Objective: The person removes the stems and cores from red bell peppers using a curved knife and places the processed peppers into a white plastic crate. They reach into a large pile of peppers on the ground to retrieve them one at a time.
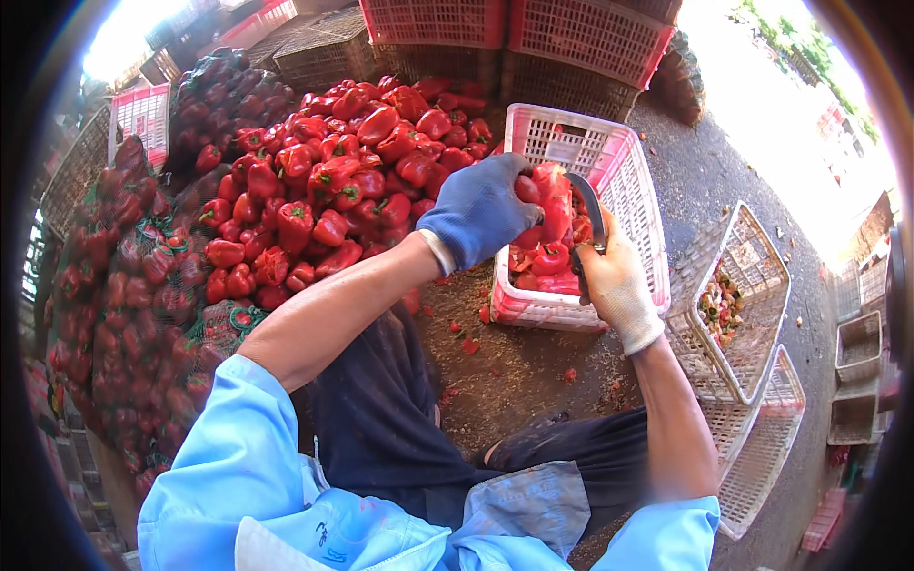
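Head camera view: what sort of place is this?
Probably a produce-handling yard or packing area: there's a large heap of red peppers, bulging net sacks beside it, and stacked plastic crates behind.

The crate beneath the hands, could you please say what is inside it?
Red peppers lie inside the crate; whatever is beneath them is covered and cannot be seen.

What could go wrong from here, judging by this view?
The curved knife in the right hand is close to the gloved left hand and could nick it if it slips. The red pepper might drop into the crate below. Red scraps on the ground could be slippery underfoot.
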`<action>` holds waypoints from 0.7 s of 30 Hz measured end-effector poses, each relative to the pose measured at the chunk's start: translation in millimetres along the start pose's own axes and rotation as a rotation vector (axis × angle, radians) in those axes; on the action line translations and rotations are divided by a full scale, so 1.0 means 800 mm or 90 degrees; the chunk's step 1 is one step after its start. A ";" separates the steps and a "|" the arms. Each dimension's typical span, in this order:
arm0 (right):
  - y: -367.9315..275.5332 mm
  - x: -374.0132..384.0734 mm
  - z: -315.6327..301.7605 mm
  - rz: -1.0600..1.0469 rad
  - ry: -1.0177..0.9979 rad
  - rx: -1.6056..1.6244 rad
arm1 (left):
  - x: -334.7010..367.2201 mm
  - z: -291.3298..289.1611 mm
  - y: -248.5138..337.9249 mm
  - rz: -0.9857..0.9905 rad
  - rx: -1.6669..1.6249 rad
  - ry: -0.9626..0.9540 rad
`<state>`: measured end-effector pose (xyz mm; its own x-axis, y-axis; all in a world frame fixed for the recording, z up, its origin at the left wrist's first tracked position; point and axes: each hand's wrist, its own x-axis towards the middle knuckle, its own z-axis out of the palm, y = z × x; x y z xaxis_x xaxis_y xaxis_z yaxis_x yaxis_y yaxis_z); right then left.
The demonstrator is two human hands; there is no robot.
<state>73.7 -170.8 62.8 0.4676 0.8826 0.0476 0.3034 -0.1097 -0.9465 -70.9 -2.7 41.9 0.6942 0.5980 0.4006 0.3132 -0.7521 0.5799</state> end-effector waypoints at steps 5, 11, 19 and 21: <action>0.016 0.017 0.002 -0.043 0.009 -0.080 | 0.013 0.029 0.005 0.003 0.022 -0.029; 0.042 0.046 0.006 0.007 0.032 -0.183 | 0.019 0.062 0.012 0.137 0.072 0.092; 0.113 0.062 0.006 0.087 0.012 -0.288 | 0.043 0.059 -0.004 0.122 0.051 0.159; 0.128 0.060 -0.008 0.032 -0.030 -0.410 | 0.055 0.053 -0.013 0.017 0.008 0.158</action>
<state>132.6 -142.5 -29.5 0.4615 0.8869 -0.0193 0.7268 -0.3904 -0.5651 -16.4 19.6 23.3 0.5218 0.6266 0.5789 0.3059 -0.7709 0.5588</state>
